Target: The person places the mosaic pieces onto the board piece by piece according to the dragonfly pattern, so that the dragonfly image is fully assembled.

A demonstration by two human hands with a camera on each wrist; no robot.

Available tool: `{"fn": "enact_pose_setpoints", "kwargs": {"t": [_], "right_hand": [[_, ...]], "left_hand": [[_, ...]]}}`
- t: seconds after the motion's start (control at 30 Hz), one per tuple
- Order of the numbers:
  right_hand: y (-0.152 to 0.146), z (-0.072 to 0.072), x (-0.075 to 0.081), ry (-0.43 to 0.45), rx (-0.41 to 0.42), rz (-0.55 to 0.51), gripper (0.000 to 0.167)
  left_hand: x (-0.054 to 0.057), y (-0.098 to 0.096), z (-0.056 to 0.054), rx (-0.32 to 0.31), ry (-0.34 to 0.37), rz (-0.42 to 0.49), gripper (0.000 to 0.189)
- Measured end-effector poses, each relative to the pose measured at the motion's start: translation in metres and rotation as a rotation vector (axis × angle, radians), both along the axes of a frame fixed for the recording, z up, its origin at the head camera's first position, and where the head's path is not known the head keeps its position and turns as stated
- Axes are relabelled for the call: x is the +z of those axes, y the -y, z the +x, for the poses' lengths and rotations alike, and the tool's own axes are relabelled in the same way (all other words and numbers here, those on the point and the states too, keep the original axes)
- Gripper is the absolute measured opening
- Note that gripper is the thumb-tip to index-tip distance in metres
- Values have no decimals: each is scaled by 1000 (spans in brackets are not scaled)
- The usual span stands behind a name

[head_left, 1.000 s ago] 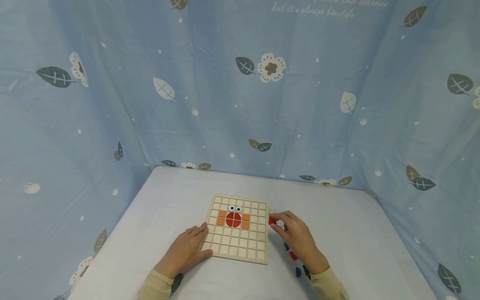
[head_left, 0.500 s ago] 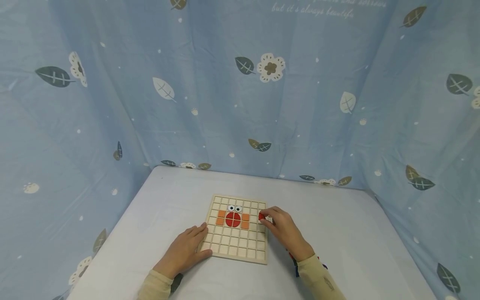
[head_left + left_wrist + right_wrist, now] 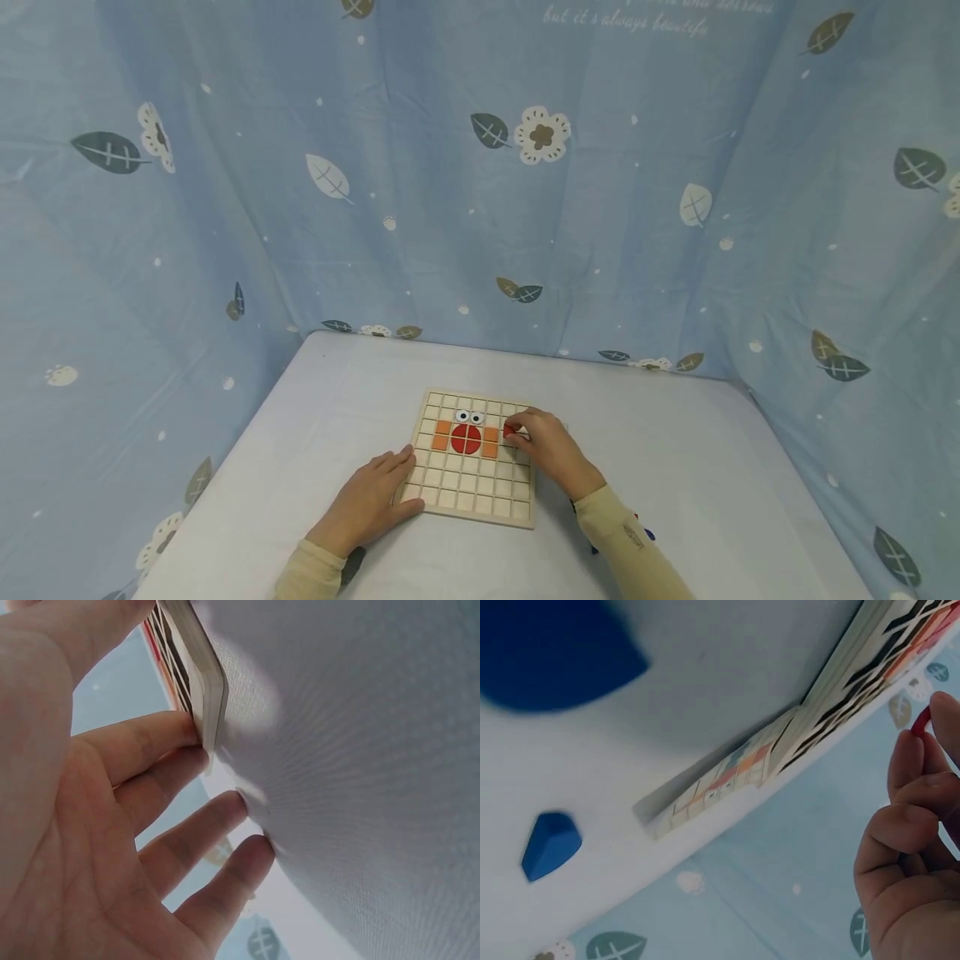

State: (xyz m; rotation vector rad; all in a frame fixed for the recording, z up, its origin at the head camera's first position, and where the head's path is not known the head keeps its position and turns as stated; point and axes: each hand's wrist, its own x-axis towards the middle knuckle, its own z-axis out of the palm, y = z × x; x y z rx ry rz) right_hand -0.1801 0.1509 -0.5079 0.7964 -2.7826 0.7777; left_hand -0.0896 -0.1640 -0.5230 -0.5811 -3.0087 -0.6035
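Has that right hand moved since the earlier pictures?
Yes: the right hand has moved left, its red piece now over the wooden board instead of beside it.

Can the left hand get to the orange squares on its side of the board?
Likely yes: the left hand touches the edge of the board, and only bare cells seem to lie between it and those orange squares.

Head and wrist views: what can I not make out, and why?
Head: full shape of the red piece, partly covered by the right hand.
Head: number of loose pieces, partly hidden by the right sleeve.
Right wrist: outline of the nearer blue piece, blurred and cut off by the corner.
Left wrist: much of the board, cut off by the top edge.
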Motion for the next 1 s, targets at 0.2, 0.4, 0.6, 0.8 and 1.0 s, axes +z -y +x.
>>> {"fn": "enact_pose_setpoints", "kwargs": {"t": [0.2, 0.4, 0.6, 0.8, 1.0], "right_hand": [[8, -6, -2, 53, -13, 18, 11], [10, -8, -6, 97, -42, 38, 9], [13, -9, -6, 146, -71, 48, 11], [13, -12, -2, 156, -69, 72, 14], [14, -13, 2, 191, -86, 98, 14]], "left_hand": [[0, 0, 0, -3, -3, 8, 73], [0, 0, 1, -1, 1, 4, 74], [0, 0, 1, -3, -9, 6, 74], [0, 0, 1, -1, -13, -7, 74], [-1, -1, 0, -3, -17, -3, 73]]}}
